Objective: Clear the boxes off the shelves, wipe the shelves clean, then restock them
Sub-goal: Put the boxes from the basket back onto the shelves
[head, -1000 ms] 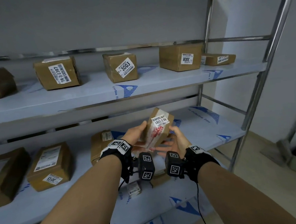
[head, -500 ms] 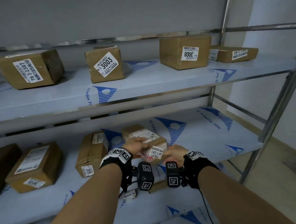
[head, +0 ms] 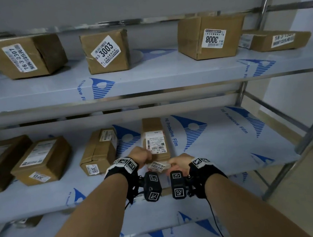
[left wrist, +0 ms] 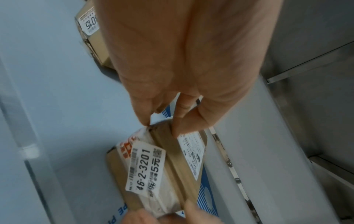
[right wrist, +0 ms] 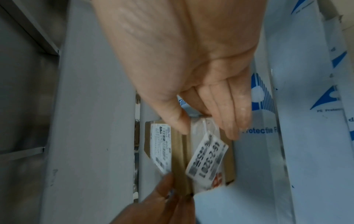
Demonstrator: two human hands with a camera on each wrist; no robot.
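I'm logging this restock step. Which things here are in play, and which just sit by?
In play:
left hand
right hand
box 46-2-3201, held at both near corners on the middle shelf

Sitting by:
box 3015
box 3003
box 3008

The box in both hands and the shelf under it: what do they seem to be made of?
Box: brown cardboard, matte, wrapped in glossy brown tape that catches the light, with white paper labels stuck on.
Shelf: probably sheet metal, judging from its shiny bare front edge; the top is covered by a pale plastic sheet printed "PE Protective Film".
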